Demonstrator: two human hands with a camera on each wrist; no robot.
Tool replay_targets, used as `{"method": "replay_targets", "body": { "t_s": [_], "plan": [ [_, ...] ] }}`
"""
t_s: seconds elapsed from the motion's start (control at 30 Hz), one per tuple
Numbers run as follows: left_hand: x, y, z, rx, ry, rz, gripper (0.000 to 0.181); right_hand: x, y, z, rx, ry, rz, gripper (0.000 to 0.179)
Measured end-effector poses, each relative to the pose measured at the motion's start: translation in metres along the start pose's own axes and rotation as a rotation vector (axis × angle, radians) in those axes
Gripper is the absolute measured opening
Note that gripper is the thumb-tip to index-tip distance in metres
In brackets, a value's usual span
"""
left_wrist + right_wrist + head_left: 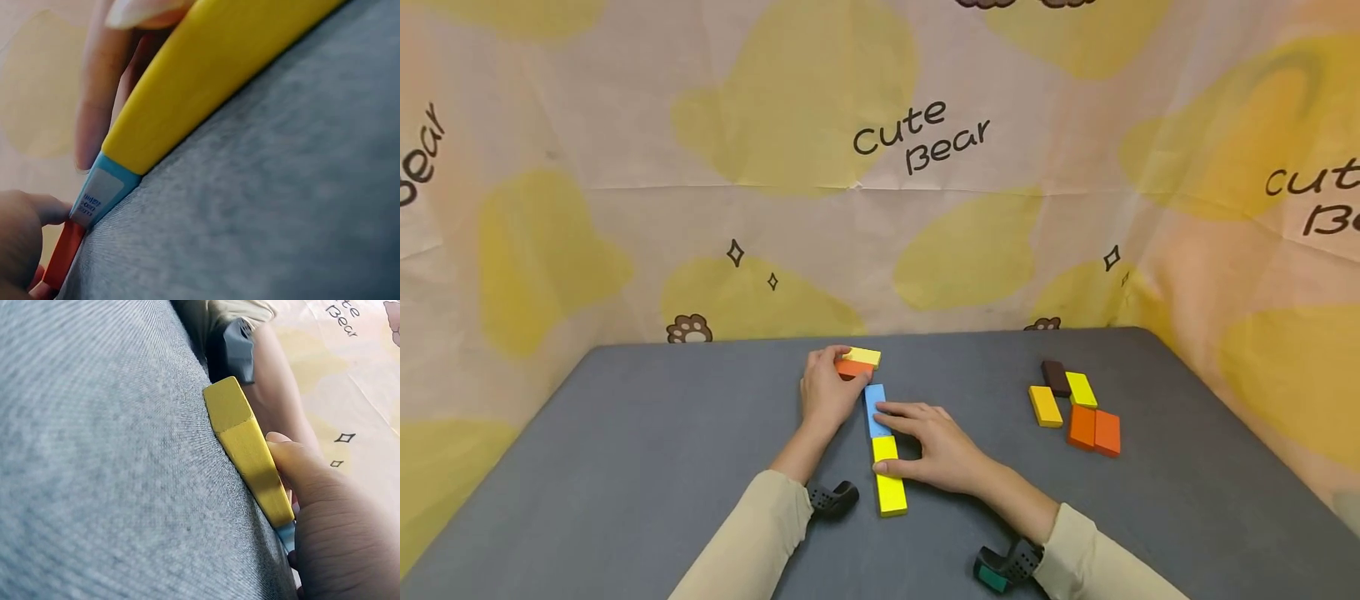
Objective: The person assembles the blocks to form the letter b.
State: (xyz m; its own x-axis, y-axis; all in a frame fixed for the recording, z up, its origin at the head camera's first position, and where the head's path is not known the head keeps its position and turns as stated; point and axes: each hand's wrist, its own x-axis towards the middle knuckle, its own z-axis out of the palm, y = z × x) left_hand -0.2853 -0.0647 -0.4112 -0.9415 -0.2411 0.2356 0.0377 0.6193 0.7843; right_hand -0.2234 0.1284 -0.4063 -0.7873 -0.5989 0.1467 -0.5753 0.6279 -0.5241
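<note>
My left hand [826,392] grips an orange block [853,368] between thumb and fingers at the far end of a row. A pale yellow block [865,357] lies right behind the orange one. Toward me run a blue block [876,398] and a bright yellow block [891,493], end to end. My right hand [942,450] rests across these two, its long fingers stretched over the blue block and its thumb on the yellow one. In the left wrist view the orange block [64,255] meets the end of the blue block [103,190], which bears a printed label.
Off to the right lie a dark brown block [1055,377], a lime yellow block [1081,389], an amber block [1045,407] and two orange blocks [1094,431] side by side. A patterned cloth [820,225] hangs behind the grey table [662,467].
</note>
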Motion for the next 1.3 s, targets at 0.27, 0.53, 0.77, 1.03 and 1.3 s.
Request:
{"method": "replay_targets", "body": {
  "t_s": [0.27,0.53,0.77,1.03,1.3],
  "plan": [
    [0.012,0.000,0.006,-0.067,-0.052,0.025,0.052,0.000,0.000,0.000,0.012,-0.011,0.007,0.073],
    [0.020,-0.002,0.004,-0.047,-0.181,0.123,0.040,-0.001,0.002,-0.001,0.007,0.002,-0.003,0.072],
    [0.020,-0.002,0.002,0.025,-0.301,0.172,0.033,-0.001,0.001,0.000,0.011,-0.002,-0.006,0.071],
    [0.022,0.001,-0.001,0.004,-0.320,0.159,0.032,0.000,0.001,-0.002,0.015,0.008,-0.001,0.071],
    [0.022,-0.004,0.004,0.043,-0.265,0.151,0.029,-0.001,0.000,0.000,0.027,0.012,-0.008,0.071]
  ]
}}
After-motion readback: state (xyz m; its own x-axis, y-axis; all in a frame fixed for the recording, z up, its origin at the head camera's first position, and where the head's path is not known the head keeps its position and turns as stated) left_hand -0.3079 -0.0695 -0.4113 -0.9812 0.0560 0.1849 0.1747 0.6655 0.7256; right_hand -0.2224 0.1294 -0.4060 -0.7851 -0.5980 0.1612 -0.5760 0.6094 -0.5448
